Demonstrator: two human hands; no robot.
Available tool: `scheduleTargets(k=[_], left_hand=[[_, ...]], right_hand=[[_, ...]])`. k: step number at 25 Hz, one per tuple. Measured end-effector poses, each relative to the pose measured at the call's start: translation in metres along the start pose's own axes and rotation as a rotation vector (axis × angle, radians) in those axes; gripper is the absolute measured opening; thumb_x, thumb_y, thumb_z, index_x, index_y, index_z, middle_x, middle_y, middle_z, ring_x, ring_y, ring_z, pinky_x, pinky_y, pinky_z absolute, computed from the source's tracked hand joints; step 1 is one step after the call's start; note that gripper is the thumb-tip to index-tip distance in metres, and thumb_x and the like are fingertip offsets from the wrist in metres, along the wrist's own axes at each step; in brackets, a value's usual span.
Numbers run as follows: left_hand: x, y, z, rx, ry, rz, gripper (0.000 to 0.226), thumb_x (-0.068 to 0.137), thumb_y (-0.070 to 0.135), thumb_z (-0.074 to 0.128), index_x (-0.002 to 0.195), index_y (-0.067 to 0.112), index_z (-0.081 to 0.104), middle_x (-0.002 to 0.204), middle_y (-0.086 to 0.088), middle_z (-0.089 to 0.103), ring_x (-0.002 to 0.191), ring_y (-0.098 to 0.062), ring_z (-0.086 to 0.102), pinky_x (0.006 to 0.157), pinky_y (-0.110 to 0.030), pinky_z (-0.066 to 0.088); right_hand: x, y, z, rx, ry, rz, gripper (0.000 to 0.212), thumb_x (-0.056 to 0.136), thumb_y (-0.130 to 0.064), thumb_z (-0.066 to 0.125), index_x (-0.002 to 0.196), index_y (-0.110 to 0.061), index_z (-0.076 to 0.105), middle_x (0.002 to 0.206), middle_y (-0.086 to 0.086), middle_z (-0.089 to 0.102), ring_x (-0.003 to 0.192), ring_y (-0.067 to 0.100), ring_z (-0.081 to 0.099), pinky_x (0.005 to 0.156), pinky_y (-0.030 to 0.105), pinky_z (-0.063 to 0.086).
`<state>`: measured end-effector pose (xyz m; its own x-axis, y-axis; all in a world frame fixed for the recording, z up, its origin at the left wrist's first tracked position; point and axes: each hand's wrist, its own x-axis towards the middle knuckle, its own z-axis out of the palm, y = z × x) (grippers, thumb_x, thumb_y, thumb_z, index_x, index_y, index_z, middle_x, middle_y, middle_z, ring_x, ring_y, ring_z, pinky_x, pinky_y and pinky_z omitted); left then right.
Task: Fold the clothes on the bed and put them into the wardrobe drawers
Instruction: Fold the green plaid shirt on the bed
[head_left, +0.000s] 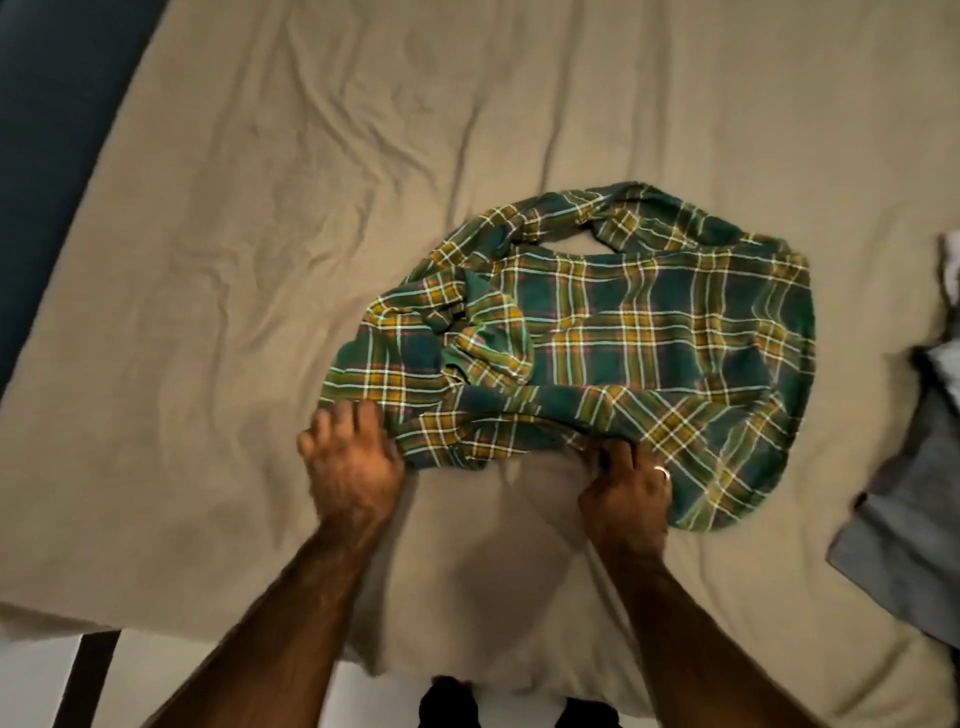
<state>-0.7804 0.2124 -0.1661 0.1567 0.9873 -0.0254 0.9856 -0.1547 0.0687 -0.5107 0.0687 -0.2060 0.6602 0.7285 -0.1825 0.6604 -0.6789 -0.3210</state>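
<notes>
A green plaid shirt (613, 338) lies rumpled on the bed (234, 234), right of centre and near its front edge. The left hand (350, 462) grips the shirt's near-left hem, fingers curled into the cloth. The right hand (626, 493), wearing a ring (661, 472), pinches the near hem further right. Grey clothes (909, 493) are heaped at the bed's right edge. The tan sheet is creased; pale floor (36, 675) shows below the front edge.
</notes>
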Motion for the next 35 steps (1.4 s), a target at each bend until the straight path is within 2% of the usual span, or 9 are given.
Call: scheduleTargets(k=[5,9,15,18,21,26,29,32,35], left_hand=[[-0.044,0.139,0.013,-0.157,-0.049,0.576,0.02,0.088,0.022,0.06,0.105,0.014,0.066,0.1,-0.012,0.063,0.09,-0.035,0.055,0.079,-0.046,0.043],[-0.082,0.221,0.023,-0.05,-0.237,0.677,0.041,0.086,0.026,0.066,0.126,0.021,0.063,0.124,-0.009,0.063,0.109,-0.033,0.055,0.092,-0.048,0.045],[-0.108,0.284,0.025,0.233,-0.413,0.971,0.04,0.096,0.031,0.051,0.135,0.026,0.062,0.142,-0.006,0.056,0.129,-0.033,0.047,0.111,-0.053,0.033],[-0.112,0.317,0.026,0.338,-0.436,0.938,0.04,0.103,0.031,0.045,0.139,0.023,0.059,0.143,-0.005,0.055,0.135,-0.032,0.043,0.117,-0.051,0.023],[-0.126,0.327,0.023,0.263,-0.539,0.829,0.043,0.101,0.028,0.047,0.143,0.022,0.049,0.141,-0.006,0.061,0.132,-0.03,0.051,0.116,-0.044,0.028],[-0.163,0.368,0.012,-0.134,-0.679,0.783,0.036,0.098,0.039,0.053,0.129,0.022,0.046,0.117,-0.008,0.069,0.109,-0.032,0.063,0.091,-0.041,0.051],[-0.157,0.379,0.005,-0.254,-0.647,0.687,0.032,0.098,0.041,0.051,0.122,0.022,0.044,0.1,-0.008,0.069,0.09,-0.033,0.065,0.079,-0.041,0.054],[-0.142,0.366,0.006,-0.238,-0.612,0.577,0.02,0.106,0.036,0.05,0.12,0.022,0.043,0.087,-0.003,0.064,0.078,-0.029,0.064,0.074,-0.039,0.056],[-0.138,0.365,0.003,-0.239,-0.632,0.628,0.038,0.107,0.054,0.04,0.129,0.024,0.048,0.096,-0.005,0.07,0.083,-0.029,0.067,0.076,-0.038,0.057]], right_hand=[[-0.017,0.095,-0.043,-0.059,-0.017,0.052,0.055,0.083,-0.043,0.073,0.131,-0.019,0.064,0.133,0.016,0.055,0.119,0.043,0.05,0.102,0.056,0.042],[0.006,0.166,-0.066,-0.116,-0.202,-0.089,0.032,0.089,-0.035,0.055,0.113,-0.029,0.076,0.125,0.003,0.069,0.12,0.037,0.056,0.101,0.051,0.038],[-0.001,0.211,-0.085,-0.133,-0.364,-0.309,0.056,0.072,-0.028,0.057,0.126,-0.029,0.07,0.132,0.003,0.068,0.123,0.034,0.059,0.103,0.046,0.036],[0.017,0.224,-0.091,-0.18,-0.356,-0.263,0.048,0.09,-0.031,0.05,0.134,-0.028,0.069,0.146,0.002,0.06,0.137,0.033,0.048,0.113,0.051,0.03],[0.016,0.264,-0.104,-0.113,-0.289,-0.098,0.04,0.087,-0.02,0.057,0.125,-0.024,0.069,0.131,0.001,0.067,0.127,0.031,0.051,0.107,0.05,0.035],[0.002,0.277,-0.118,0.007,-0.302,-0.403,0.054,0.071,-0.04,0.069,0.125,-0.037,0.065,0.132,-0.002,0.057,0.122,0.027,0.049,0.097,0.047,0.042],[0.022,0.268,-0.112,0.083,-0.235,-0.378,0.03,0.081,-0.035,0.063,0.11,-0.035,0.073,0.126,-0.006,0.066,0.124,0.027,0.054,0.098,0.048,0.043],[0.03,0.269,-0.11,0.234,-0.204,-0.355,0.028,0.085,-0.021,0.057,0.109,-0.026,0.072,0.109,0.0,0.074,0.108,0.029,0.064,0.095,0.044,0.045],[0.036,0.27,-0.117,0.445,-0.212,-0.337,0.023,0.093,-0.018,0.052,0.11,-0.02,0.068,0.098,0.006,0.074,0.087,0.032,0.067,0.081,0.041,0.055]])
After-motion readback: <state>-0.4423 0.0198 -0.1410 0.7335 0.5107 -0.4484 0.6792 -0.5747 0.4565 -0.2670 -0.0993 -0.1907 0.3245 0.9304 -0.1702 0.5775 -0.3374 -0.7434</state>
